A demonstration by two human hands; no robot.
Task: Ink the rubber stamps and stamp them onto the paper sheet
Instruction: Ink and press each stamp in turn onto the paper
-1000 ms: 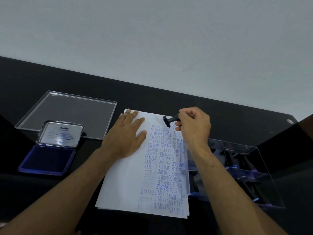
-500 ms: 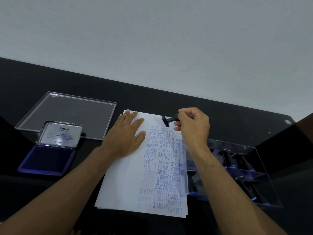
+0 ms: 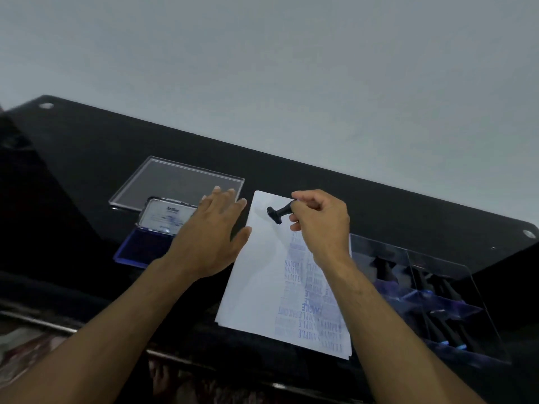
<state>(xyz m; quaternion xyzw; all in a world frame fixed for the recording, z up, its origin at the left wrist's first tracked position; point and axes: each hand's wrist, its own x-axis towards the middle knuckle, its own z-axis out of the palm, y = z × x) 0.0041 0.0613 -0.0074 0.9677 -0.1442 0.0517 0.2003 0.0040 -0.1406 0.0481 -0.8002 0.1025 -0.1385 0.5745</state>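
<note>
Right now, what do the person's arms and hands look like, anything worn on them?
Both forearms are bare as far as the frame shows, with no sleeves in view. The left hand and right hand wear no gloves, and no rings, watch or bracelets are visible on fingers or wrists.

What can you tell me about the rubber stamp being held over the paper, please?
The rubber stamp is small, black and looks plastic, with a slim handle widening into a flat rectangular base. The right hand pinches the handle's end. It lies tilted, base pointing left, above the blank upper part of the paper sheet, seemingly not touching it.
</note>
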